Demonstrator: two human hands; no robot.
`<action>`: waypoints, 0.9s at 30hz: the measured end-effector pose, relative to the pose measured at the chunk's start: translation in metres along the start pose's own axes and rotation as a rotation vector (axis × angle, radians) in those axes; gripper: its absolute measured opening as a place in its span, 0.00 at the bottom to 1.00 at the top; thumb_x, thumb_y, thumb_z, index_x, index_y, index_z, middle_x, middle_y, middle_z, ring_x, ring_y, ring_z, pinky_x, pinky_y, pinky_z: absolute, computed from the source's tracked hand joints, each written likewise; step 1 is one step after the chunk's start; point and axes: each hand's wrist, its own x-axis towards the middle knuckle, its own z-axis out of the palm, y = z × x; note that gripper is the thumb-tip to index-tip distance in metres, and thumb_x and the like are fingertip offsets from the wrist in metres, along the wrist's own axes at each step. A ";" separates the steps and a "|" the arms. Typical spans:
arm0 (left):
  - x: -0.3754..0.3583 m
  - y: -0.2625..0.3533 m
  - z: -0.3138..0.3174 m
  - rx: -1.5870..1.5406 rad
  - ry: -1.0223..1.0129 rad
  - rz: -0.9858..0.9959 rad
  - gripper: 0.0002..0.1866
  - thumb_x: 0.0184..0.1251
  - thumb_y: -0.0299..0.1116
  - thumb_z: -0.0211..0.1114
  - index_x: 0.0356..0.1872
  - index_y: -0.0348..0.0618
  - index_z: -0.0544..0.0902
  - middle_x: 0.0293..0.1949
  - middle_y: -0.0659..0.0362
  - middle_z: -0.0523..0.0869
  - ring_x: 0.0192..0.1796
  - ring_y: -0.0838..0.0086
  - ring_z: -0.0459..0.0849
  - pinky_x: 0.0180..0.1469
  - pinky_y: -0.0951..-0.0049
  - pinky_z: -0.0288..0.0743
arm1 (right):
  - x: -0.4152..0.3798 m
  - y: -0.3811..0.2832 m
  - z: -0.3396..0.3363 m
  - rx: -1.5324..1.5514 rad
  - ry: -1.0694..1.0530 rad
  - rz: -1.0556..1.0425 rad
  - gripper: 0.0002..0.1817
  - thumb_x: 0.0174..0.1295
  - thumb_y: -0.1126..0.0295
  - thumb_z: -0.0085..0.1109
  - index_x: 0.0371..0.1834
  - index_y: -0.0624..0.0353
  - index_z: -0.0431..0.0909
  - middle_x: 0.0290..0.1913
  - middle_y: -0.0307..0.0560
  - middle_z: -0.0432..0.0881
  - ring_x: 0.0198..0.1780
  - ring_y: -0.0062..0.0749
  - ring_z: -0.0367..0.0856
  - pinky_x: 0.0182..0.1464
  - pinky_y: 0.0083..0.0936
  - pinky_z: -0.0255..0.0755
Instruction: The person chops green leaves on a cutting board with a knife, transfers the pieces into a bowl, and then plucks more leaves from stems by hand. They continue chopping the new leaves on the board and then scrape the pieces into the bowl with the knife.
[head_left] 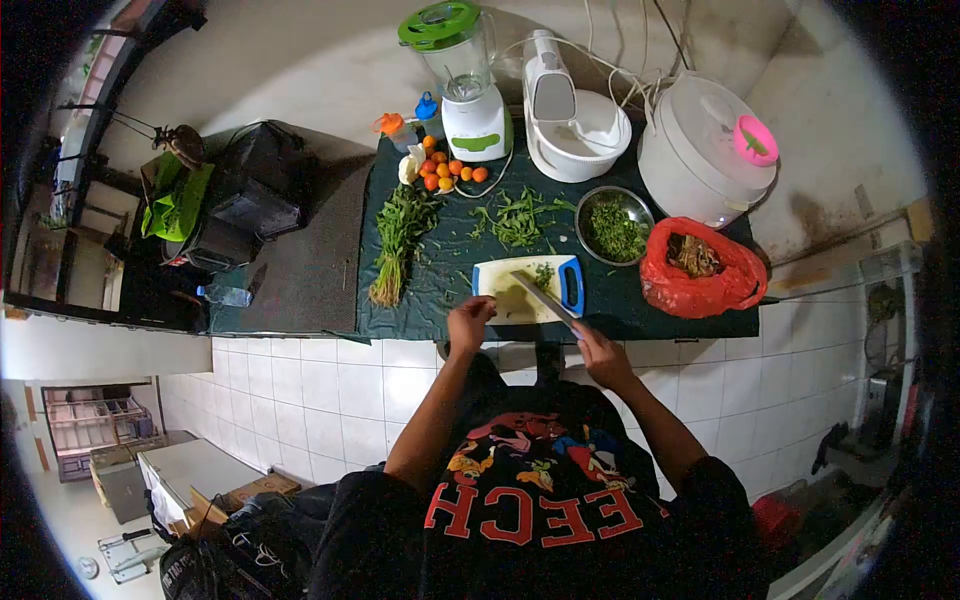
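My right hand (603, 358) grips a knife (545, 298) by its handle, the blade slanting up and left over the cutting board (497, 278). The board is white with blue ends, and a little pile of chopped greens (543, 274) lies on it to the right of the blade. At the board's lower left corner is my left hand (471, 322), its fingers curled together; whatever they may hold is too small to make out. Loose leafy greens (520, 217) lie behind the board. A steel bowl (650, 208) of chopped greens stands behind it on the right.
A bundle of leafy stems (403, 235) lies to the left, below several small orange tomatoes (443, 170). Along the wall stand a blender (475, 125), a stand mixer (590, 140) and a large white container (700, 150). A red plastic bag (700, 292) sits at the right edge.
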 end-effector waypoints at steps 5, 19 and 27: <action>0.001 0.026 0.020 0.424 -0.073 0.195 0.11 0.73 0.33 0.67 0.47 0.37 0.90 0.35 0.52 0.94 0.38 0.69 0.93 0.44 0.70 0.84 | 0.004 -0.009 -0.003 0.086 0.003 0.092 0.23 0.76 0.69 0.51 0.73 0.58 0.70 0.59 0.61 0.85 0.53 0.55 0.87 0.52 0.44 0.82; 0.016 -0.009 -0.023 0.377 0.255 0.101 0.14 0.74 0.40 0.67 0.44 0.39 0.90 0.35 0.49 0.92 0.39 0.61 0.92 0.44 0.63 0.81 | -0.004 -0.027 0.005 0.221 -0.400 0.176 0.26 0.80 0.56 0.46 0.78 0.44 0.65 0.64 0.58 0.82 0.59 0.57 0.84 0.57 0.49 0.80; 0.012 0.007 0.001 0.349 0.080 0.064 0.14 0.67 0.39 0.74 0.45 0.40 0.91 0.38 0.51 0.93 0.41 0.65 0.93 0.46 0.67 0.82 | 0.007 -0.012 0.013 0.073 -0.192 0.156 0.25 0.78 0.63 0.50 0.77 0.48 0.68 0.59 0.57 0.85 0.53 0.56 0.87 0.50 0.46 0.83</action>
